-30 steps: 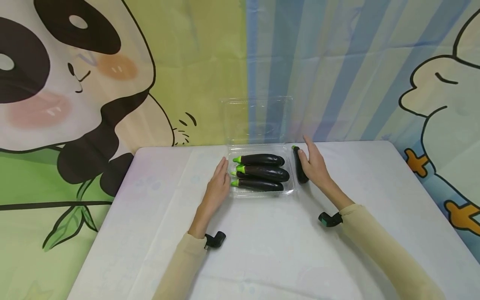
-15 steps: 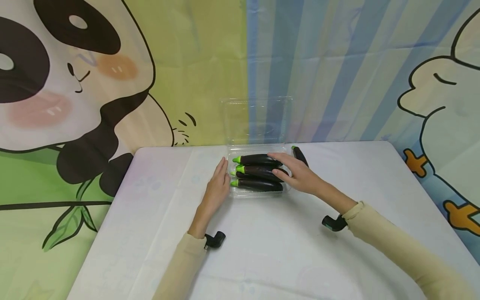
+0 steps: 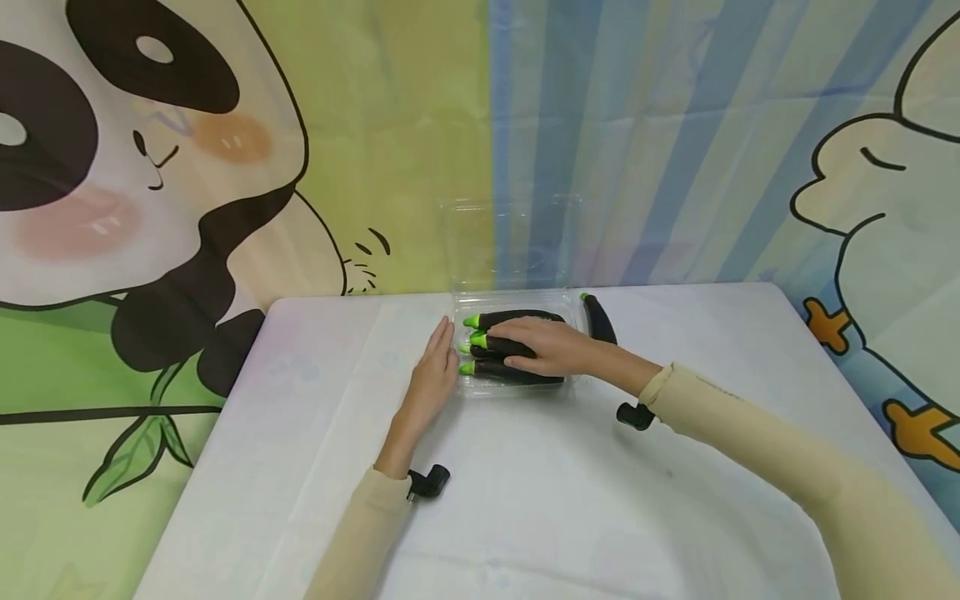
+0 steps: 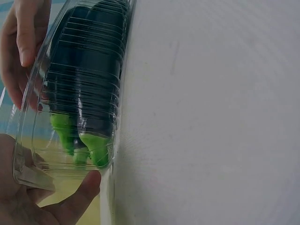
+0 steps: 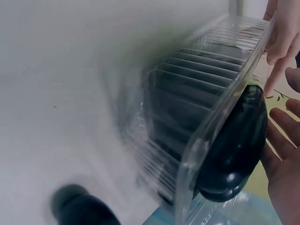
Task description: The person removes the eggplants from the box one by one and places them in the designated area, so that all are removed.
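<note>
A clear plastic clamshell container holds several dark eggplants with bright green stem ends, lying side by side and stacked. My left hand rests along its left side with straight fingers. In the left wrist view, the left thumb lies at the container's end wall. My right hand reaches over the container, its fingers and thumb spread over the uppermost eggplant. The right wrist view shows these fingers loosely extended beside that eggplant. Another eggplant lies on the table just right of the container.
The container's clear lid stands raised at the back, against a printed cloth backdrop. A white cloth covers the table. Each wrist carries a small black camera, such as the one on the left wrist.
My right hand has left the loose eggplant at the right and moved left over the container, toward the stem ends. The loose eggplant stays outside. My left hand has not visibly moved.
</note>
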A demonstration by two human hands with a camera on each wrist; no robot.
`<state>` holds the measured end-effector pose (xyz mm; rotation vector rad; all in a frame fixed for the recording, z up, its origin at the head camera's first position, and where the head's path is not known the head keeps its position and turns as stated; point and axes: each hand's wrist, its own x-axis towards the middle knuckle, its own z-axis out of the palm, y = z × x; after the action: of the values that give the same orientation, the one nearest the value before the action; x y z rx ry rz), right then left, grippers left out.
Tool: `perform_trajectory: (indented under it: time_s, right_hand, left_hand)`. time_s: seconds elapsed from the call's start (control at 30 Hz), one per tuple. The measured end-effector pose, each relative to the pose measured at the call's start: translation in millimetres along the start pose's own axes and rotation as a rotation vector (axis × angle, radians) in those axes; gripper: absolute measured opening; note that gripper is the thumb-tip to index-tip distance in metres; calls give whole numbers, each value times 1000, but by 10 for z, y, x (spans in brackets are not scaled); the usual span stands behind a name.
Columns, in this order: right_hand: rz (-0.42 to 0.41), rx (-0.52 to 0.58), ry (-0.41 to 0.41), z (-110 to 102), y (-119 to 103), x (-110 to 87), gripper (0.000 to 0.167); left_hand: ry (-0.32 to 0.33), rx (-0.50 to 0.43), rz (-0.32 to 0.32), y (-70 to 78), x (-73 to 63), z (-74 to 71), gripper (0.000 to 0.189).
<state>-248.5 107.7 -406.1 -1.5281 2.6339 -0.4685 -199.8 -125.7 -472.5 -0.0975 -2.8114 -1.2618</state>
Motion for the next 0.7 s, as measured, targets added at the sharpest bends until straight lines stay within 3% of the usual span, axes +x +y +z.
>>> perform_trajectory:
  time_s: [0.2,0.5,0.7]
  right_hand:
    - [11,-87,-76,34,-13,136,52]
    - [-39,-139,-75,111,51,181,46]
    - [-123,-257,-60,204,113,158,48]
  left_hand:
    - [5,-5,2,3,-6,22,52]
    - [7,0,-1,7,-1,8,52]
    - [-3,6,-11,2,-7,6,52]
